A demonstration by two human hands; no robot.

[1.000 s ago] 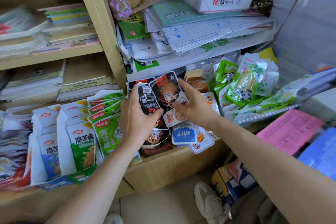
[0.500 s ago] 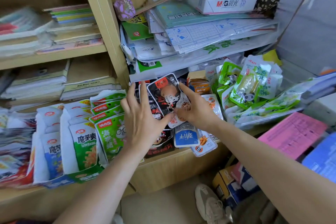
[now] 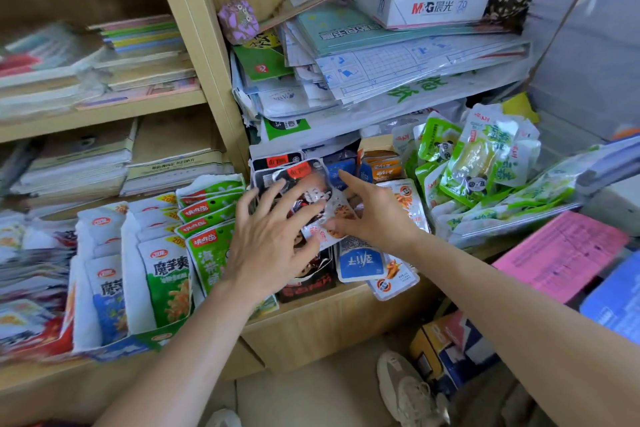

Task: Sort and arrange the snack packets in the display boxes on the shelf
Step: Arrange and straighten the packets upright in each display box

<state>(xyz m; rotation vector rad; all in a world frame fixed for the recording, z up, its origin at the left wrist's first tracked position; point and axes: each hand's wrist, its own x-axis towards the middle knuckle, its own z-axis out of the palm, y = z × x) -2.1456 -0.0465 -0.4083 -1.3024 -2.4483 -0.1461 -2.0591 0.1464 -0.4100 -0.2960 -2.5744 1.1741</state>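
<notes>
A black snack packet (image 3: 313,189) with a cartoon face lies on top of a stack of like packets in a dark display box (image 3: 308,288) on the shelf (image 3: 332,319). My left hand (image 3: 273,236) presses on this stack with its fingers spread and straight. My right hand (image 3: 377,215) pinches the top packet's lower right corner under the thumb, with the index finger straight along its right edge. Blue and white packets (image 3: 360,260) lie just right of the box, partly under my right wrist.
Left of my hands stand boxes of green packets (image 3: 207,211) and white konjac packets (image 3: 166,274). Orange packets (image 3: 384,166) and green panda packets (image 3: 467,163) lie behind and to the right. Papers and a white paper ream (image 3: 426,0) fill the shelf above. A shoe (image 3: 405,388) is on the floor.
My left hand let go of the black packets, spread its fingers and now presses down on the stack. The top packet has sunk lower towards the box.
</notes>
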